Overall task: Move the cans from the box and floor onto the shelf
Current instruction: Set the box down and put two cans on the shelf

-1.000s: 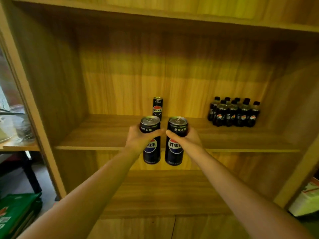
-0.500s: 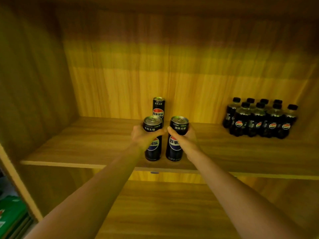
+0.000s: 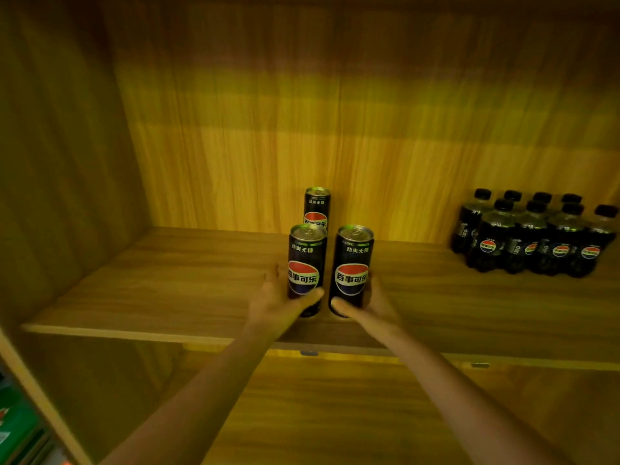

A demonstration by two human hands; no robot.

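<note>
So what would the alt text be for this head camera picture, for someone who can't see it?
Two bare hands, left hand and right hand, loosely cup two black cola cans standing upright on a wooden shelf. A third can stands behind them, and a cluster of small dark bottles sits at the right.

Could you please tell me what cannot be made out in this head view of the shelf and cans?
- Rear can: lower part hidden by the left can.
- Front cans' bases: covered by the left hand and right hand; grip or release unclear.
- Back bottles: hidden by the front row, count uncertain.
- Green item: cut off by the left edge.
</note>
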